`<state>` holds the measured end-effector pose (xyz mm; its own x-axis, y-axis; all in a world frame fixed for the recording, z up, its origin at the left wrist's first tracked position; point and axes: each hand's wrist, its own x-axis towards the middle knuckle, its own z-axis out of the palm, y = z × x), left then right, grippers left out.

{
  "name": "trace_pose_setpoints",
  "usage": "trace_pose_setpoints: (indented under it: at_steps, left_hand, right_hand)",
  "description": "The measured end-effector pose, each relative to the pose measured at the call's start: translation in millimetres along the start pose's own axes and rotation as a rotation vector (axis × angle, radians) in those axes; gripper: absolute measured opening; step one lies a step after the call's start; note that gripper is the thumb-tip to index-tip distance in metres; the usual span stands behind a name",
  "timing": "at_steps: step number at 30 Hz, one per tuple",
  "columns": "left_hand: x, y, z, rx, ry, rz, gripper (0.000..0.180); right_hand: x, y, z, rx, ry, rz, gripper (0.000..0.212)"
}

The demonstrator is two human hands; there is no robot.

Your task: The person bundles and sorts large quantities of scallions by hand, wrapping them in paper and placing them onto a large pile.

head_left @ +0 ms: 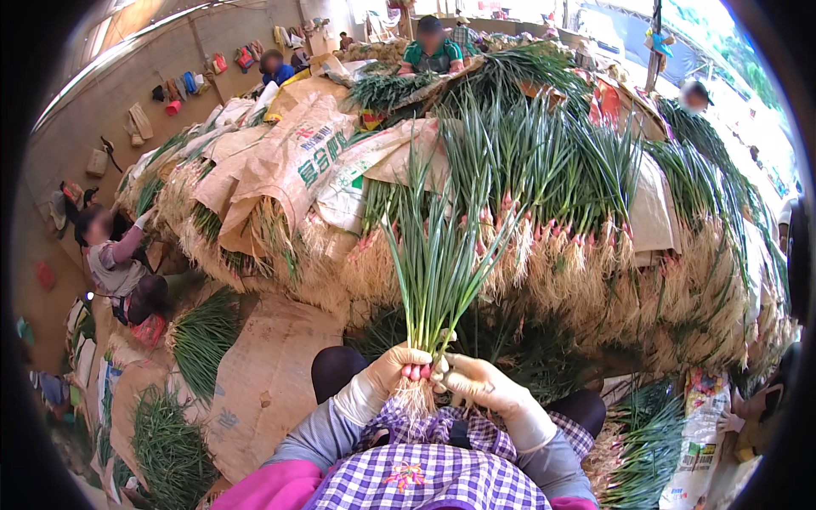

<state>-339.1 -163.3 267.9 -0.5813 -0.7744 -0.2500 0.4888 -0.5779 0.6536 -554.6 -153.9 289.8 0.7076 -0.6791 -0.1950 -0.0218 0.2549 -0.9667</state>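
Observation:
A small bunch of spring onions (433, 285) stands upright over my lap, green leaves up, pinkish-red bulbs and pale roots down. My left hand (385, 378), in a pale glove, is closed around the stems just above the bulbs. From the other side my right hand (486, 384), also gloved, has its thumb and fingers pressed at the whitish bulbs on the bunch's right edge. Its fingertips are partly hidden, but they touch the onions. The roots (416, 399) hang down over my checked purple apron (425, 480).
A high heap of spring onions (544, 229) rises ahead, roots facing me, partly covered by woven sacks (293, 161). Loose bundles (206, 340) lie on sacking at the left; another pile (646, 442) is at my right. Several people sit around the heap, one person (123, 263) at the left.

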Motion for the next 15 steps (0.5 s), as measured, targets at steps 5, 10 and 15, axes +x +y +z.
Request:
trace_pose_setpoints:
  at_steps: [5, 10, 15]
  left_hand:
    - [-1, -4, 4, 0.221, -0.026, -0.044, 0.056]
    - [13, -32, 1, 0.451, -0.144, -0.090, 0.050]
    - [35, -59, 24, 0.589, -0.156, -0.084, 0.018]
  right_hand:
    - [-1, 23, -4, -0.259, 0.399, -0.178, 0.018]
    - [-22, 33, -39, -0.027, 0.270, -0.155, 0.070]
    - [-12, 40, 5, 0.261, 0.353, -0.404, 0.070]
